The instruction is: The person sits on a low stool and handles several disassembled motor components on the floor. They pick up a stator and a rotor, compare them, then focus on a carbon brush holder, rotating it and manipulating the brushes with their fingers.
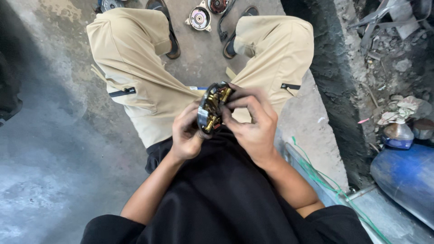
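Left hand (187, 135) cradles round brass-and-black motor part (211, 107) on edge, steadying it; right hand (253, 122), just beside, curls fingers over its top, clasping it too.

A round metal part (212, 108) with brass-coloured fittings is held on edge between 2 hands above the lap. It is gripped from below and behind by the left hand (187, 133), while its upper rim is pinched by the fingers of the right hand (253, 122). Beige trousers (135, 68) and a black shirt (217, 194) are seen beneath. On the concrete floor (199, 54) between 2 dark sandals (169, 31), a round silver motor part (200, 18) is laid. A blue drum (407, 178) and a thin green cord (316, 174) are seen at the right
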